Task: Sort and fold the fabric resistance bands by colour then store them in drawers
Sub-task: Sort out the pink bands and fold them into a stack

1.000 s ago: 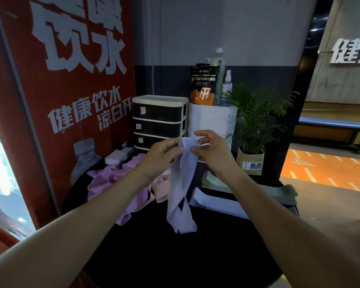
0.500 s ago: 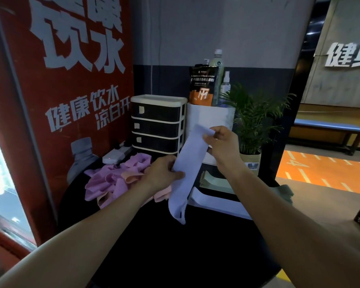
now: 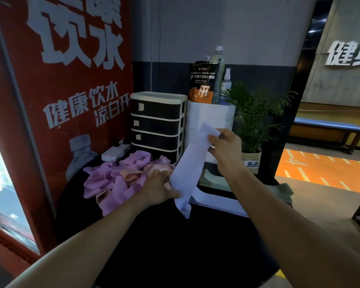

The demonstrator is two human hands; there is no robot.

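Note:
A pale lavender-blue band [image 3: 192,163] is stretched flat between my hands above the black round table [image 3: 175,246]. My right hand [image 3: 224,148] pinches its upper end. My left hand [image 3: 160,188] grips it low down, and the band's tail hangs below that hand. A heap of purple and peach bands [image 3: 121,177] lies at the table's left. Folded pale blue bands [image 3: 214,201] lie flat under the stretched band, and folded grey-green bands [image 3: 285,190] sit at the right edge. The drawer unit [image 3: 157,123], cream with dark drawers, stands behind, all drawers closed.
A white box [image 3: 211,119] beside the drawers carries a black and orange pouch [image 3: 203,82], bottles and a spray bottle. A potted palm [image 3: 252,121] stands at the back right. A white power strip [image 3: 115,153] lies by the red sign. A blue bench [image 3: 326,129] stands far right.
My hands have pulled apart along the band: the right rose with the top end, the left slid down and left, and the twisted hanging band is now drawn out flat.

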